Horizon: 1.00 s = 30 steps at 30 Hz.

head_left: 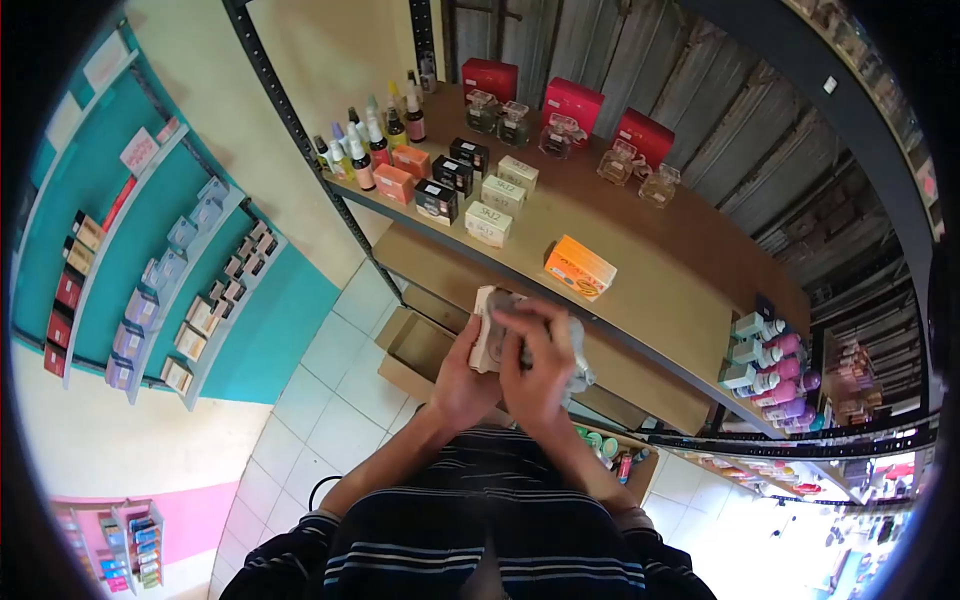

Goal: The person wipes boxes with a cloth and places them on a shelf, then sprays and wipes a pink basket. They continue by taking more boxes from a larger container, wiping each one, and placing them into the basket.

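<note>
A pale box (487, 325) rests in my left hand (465, 372), whose fingers wrap round its lower side. Over the box's right side is my right hand (538, 362), with bent fingers against a crumpled grey, see-through wrapping (580, 367) that sticks out to the right. What lies under the fingers is hidden. Beyond my hands, an orange box (582, 267) stands alone near the shelf's front edge. To its left are pale green boxes (488, 225) in a row, beside black boxes (437, 201) and orange-red boxes (394, 183).
The brown shelf (640, 295) also carries spray bottles (362, 165), glass perfume bottles (557, 137), red boxes (573, 104) and pink and purple bottles (780, 385). An open cardboard box (405, 375) is below on the left. Wall shelves (215, 290) hold small boxes at the left.
</note>
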Tool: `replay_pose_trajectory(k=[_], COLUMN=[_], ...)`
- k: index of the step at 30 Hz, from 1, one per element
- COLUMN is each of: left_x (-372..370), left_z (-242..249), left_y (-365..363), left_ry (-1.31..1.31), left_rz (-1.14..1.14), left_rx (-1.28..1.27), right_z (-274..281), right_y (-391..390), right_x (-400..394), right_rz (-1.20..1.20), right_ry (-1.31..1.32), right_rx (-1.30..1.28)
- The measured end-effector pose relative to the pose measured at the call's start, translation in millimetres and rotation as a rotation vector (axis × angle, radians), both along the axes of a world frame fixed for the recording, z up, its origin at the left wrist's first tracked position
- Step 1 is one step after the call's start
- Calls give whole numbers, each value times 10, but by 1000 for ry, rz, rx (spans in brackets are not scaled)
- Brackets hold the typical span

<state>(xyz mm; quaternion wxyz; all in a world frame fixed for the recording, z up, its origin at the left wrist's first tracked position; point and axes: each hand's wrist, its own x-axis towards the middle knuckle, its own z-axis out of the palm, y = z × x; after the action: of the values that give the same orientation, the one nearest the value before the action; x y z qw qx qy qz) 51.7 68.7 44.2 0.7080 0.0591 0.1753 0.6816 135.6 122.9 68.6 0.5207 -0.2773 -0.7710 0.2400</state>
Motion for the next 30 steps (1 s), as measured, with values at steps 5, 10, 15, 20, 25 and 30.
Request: replay_pose_trajectory(k=[5, 10, 15, 20, 25, 30], left_x=[-191, -213, -271, -139, -184, -169], left_z=[-54, -372, -1120, -39, -89, -117], left_y=[-29, -319, -721, -469, -541, -557], left_ry=[187, 206, 718, 104, 46, 71], left_rz=[80, -231, -317, -499, -474, -408], left_rx=[-30, 90, 245, -31, -74, -177], right_z=[-121, 58, 65, -321, -773, -719], right_y=[-296, -389, -12, 932, 1413, 1394], right_x=[44, 314, 651, 557, 472, 192], right_rz=[237, 408, 693, -224, 20, 91], right_ry=[67, -215, -157, -430, -240, -290], right_rx=[-174, -16, -279, 56, -291, -251])
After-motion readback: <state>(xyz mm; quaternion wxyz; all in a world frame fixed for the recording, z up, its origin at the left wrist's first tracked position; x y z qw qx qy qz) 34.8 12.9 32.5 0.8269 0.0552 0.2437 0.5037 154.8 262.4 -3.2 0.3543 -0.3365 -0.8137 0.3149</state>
